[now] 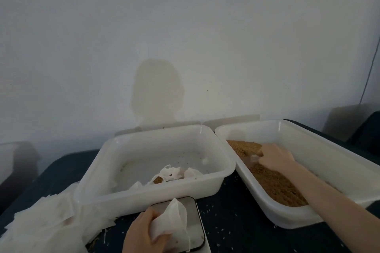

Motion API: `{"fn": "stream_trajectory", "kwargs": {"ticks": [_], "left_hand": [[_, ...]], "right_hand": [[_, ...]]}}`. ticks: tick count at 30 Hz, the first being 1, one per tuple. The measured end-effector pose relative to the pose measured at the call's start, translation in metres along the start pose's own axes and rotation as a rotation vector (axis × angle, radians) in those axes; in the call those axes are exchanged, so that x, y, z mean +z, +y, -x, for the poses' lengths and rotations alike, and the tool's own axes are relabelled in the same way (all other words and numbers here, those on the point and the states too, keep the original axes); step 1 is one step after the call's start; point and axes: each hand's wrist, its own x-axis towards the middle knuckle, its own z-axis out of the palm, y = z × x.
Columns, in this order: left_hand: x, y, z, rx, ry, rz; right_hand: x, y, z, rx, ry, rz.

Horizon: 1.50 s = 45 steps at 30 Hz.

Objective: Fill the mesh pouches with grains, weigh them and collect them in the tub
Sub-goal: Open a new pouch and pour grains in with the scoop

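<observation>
Grains (273,185) in right tub (329,148)

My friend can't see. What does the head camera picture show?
A person's left hand holds an empty mesh pouch above a scale, while the right hand reaches into a white tub of brown grains. Another white tub in the middle holds a few filled pouches, and a pile of empty pouches lies at the left.

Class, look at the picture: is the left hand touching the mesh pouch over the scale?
Touching. The head view shows the left hand gripping the empty mesh pouch, thumb and fingers bunching its lower edge above the scale.
</observation>
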Motion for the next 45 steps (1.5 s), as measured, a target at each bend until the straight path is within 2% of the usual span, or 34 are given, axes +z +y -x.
{"fn": "stream_trajectory", "kwargs": {"ticks": [5,6,9,18,35,42,45], "left_hand": [[0.006,-0.012,0.0,0.066,0.157,0.065],[0.005,-0.015,0.0,0.037,0.159,0.052],[0.005,-0.024,-0.001,0.121,0.106,-0.03],[0.002,-0.024,0.003,0.023,0.022,-0.005],[-0.006,-0.005,0.016,0.057,-0.017,-0.074],[-0.011,0.0,0.018,0.007,0.019,0.0],[-0.016,0.005,0.021,-0.021,0.024,0.06]], "right_hand": [[-0.004,0.012,0.004,0.051,0.013,-0.042],[-0.006,0.013,0.004,0.055,0.021,-0.037],[-0.012,0.016,0.007,0.058,0.047,-0.052],[-0.015,0.017,0.012,0.094,0.214,-0.097],[-0.014,0.015,0.014,0.077,0.224,-0.067],[-0.02,0.01,0.021,0.028,0.237,-0.143],[-0.027,0.002,0.026,-0.029,0.237,-0.292]]}}
